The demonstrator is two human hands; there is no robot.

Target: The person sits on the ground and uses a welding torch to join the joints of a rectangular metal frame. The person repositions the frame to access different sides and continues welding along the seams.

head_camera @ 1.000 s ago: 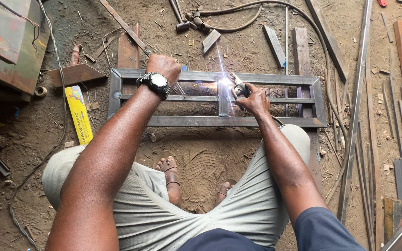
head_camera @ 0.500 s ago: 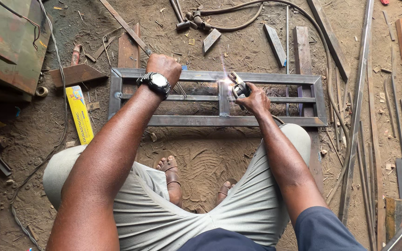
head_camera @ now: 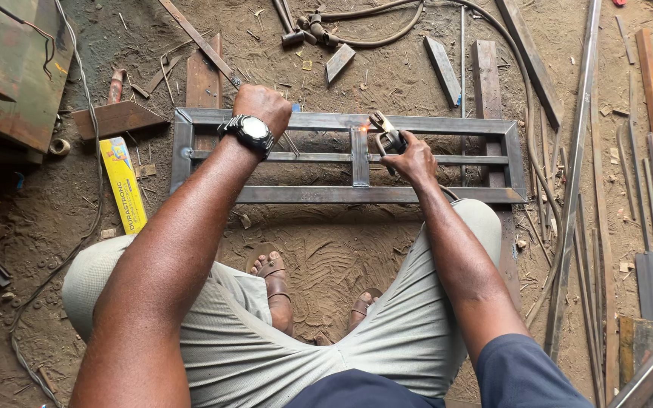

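Right hand (head_camera: pixel 415 160) is wrapped tight around the metal electrode holder (head_camera: pixel 384 133), whose clamp head sticks out just past the knuckles toward the top rail; an orange glow at the weld spot (head_camera: pixel 361 129) sits just left of the holder tip, where the short centre upright meets that rail. Left hand (head_camera: pixel 264 104) is balled into a fist, knuckles pressed down on the top rail of the steel frame (head_camera: pixel 326 194), holding nothing; a black round-dial wristwatch (head_camera: pixel 249 133) sits just behind it. The frame is a flat rectangle of grey square tube, dull and scuffed, with a thin middle bar and the one centre upright, lying on the dirt floor (head_camera: pixel 319 253) under both hands. The floor is brown, gritty and tread-marked. A yellow flat carton (head_camera: pixel 123 184) lies well left of the left fist. Rusty flat bars and angle offcuts (head_camera: pixel 644 151) lie scattered well right of the right fingers; a dark cable (head_camera: pixel 387 34) curves beyond the fingertips.
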